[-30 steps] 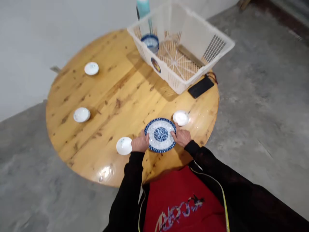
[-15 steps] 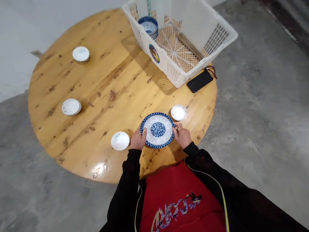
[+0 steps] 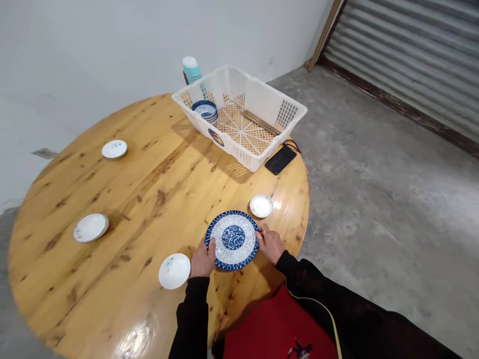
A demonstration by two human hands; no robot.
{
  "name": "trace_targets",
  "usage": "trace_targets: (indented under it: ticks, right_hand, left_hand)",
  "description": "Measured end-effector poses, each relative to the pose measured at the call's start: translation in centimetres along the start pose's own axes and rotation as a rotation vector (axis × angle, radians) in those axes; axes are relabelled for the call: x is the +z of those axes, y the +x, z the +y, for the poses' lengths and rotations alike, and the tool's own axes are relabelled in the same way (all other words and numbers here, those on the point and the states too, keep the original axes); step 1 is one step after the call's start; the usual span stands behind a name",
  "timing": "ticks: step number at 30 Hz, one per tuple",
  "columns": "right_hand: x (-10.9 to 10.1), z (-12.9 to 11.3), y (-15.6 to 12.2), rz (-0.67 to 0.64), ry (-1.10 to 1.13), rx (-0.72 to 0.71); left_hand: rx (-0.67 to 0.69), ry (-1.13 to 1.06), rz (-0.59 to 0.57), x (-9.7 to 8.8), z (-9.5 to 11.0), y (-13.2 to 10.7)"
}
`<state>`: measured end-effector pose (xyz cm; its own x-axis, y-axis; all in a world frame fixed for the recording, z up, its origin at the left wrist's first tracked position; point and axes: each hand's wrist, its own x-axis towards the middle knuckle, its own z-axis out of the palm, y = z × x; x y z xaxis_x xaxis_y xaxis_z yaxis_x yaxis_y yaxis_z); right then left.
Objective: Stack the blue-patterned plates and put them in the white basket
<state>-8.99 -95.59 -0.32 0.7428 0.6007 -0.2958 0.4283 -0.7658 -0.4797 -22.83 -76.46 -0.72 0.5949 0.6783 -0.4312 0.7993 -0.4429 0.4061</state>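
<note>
A blue-and-white patterned plate [image 3: 234,257] is at the near right part of the round table. My left hand [image 3: 203,257] grips its left rim, thumb on top. At the opposite rim, my right hand [image 3: 270,243] pinches the edge with the fingers closed. Whether the plate's underside touches the wood cannot be seen. Just left of my left hand sits a white bowl [image 3: 174,271]. A small white dish [image 3: 261,206] lies right behind the plate, close to my right hand.
Two more white bowls stand left on the wooden table [image 3: 149,219]: one bowl [image 3: 91,228] nearer, another bowl [image 3: 114,148] farther. A white plastic basket [image 3: 243,157] holds stacked blue-patterned bowls [image 3: 205,110] and chopsticks [image 3: 261,122]. Beside it lie a phone [image 3: 280,159] and, behind, a bottle [image 3: 192,70].
My view has tilted up, bringing the wall, bottle and shutter into sight. Both hands keep hold of the plate, which stays in nearly the same place on the table.
</note>
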Motion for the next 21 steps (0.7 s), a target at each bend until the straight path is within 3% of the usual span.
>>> trace_targets:
  ticks: [5, 10, 15, 21]
  right_hand:
    - [0.0, 0.4, 0.1, 0.021, 0.097, -0.023]
    - [-0.1, 0.9, 0.0, 0.022, 0.141, 0.028]
    - [1.0, 0.7, 0.9, -0.108, 0.216, 0.015]
    - [1.5, -0.1, 2.4, -0.059, 0.244, 0.001]
  left_hand:
    - [0.036, -0.165, -0.01, 0.2, -0.8, 0.2]
    - [0.074, -0.412, -0.138, 0.5, -2.0, 0.8]
    - [0.143, -0.449, -0.178, 0.5, -2.0, 1.7]
    - [0.186, -0.459, -0.212, 0.3, -1.8, 2.5]
